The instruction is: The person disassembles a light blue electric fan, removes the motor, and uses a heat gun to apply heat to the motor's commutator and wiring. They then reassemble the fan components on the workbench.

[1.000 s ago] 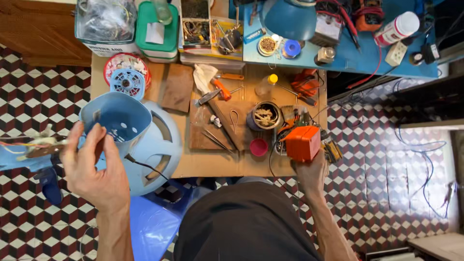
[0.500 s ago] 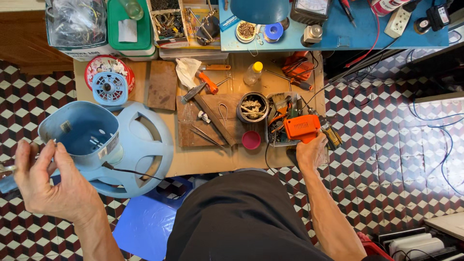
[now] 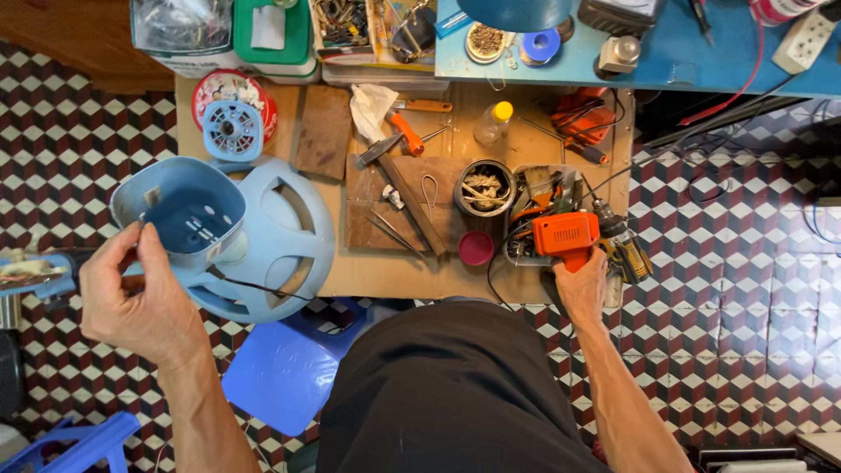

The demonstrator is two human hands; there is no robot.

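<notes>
Two hands work at a cluttered wooden table (image 3: 350, 280). Largest is the pale blue fan housing (image 3: 254, 236), lying at the table's left edge and overhanging it, its open side turned up so the inside is reachable. The left hand (image 3: 140, 302) pinches its rim, steadying it. The right hand (image 3: 583, 285) is clenched around the orange drill (image 3: 568, 235), resting at the table's front edge beside a small red cap (image 3: 476, 248).
</notes>
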